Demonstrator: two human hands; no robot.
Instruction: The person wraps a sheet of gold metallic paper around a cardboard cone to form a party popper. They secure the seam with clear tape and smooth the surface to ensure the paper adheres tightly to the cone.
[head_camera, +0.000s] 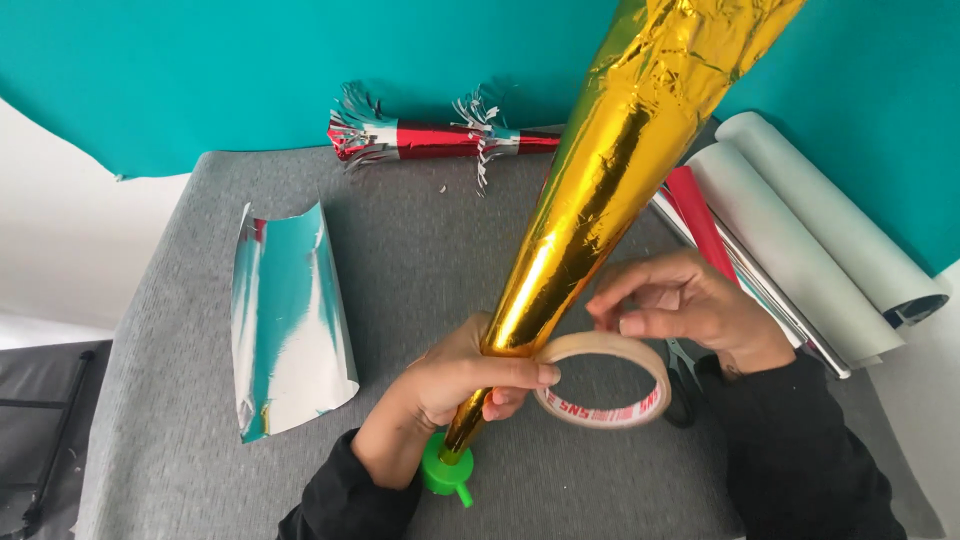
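My left hand (450, 385) grips the narrow end of a long gold foil cone (610, 160), which slants up to the top right. A green plastic mouthpiece (445, 472) sticks out of the cone's tip below that hand. The left thumb also presses on the edge of a tape roll (603, 412) with red print. My right hand (680, 300) is above the roll, its fingertips pinched together at the roll's upper edge beside the cone.
A curled silver foil sheet (290, 320) lies at the left on the grey mat (420, 240). A red foil horn with silver fringe (440, 138) lies at the back. Rolls of white, silver and red paper (800, 240) lie at the right, scissors (685, 385) beside them.
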